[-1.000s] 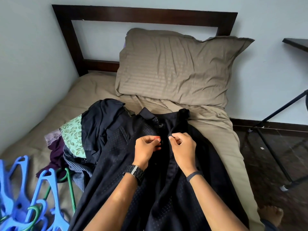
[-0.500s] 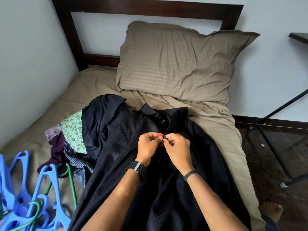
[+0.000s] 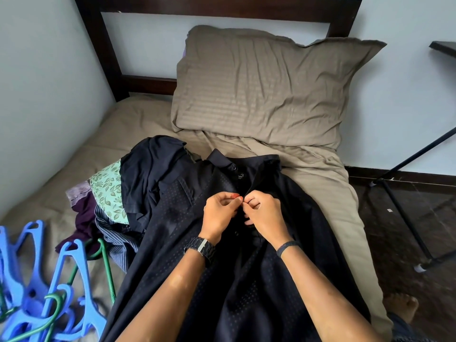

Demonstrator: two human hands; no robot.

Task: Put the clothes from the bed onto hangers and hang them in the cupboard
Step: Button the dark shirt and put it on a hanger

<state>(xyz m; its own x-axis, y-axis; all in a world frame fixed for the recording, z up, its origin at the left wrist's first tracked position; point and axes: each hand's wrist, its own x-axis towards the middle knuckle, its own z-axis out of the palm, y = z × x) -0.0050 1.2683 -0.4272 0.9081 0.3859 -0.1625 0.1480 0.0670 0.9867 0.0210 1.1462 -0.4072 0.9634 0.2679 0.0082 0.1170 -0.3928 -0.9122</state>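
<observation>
A bed with tan sheets and a pillow at twelve o'clock filled the view. A dark shirt lay spread at the centre, collar toward the pillow, not yet on a hanger. More clothes sat heaped at nine o'clock and blue hangers lay at seven, so most of the task seemed left. The left hand and right hand met at the shirt's front below the collar, fingers of both curled and pinching the placket, apparently at a button.
</observation>
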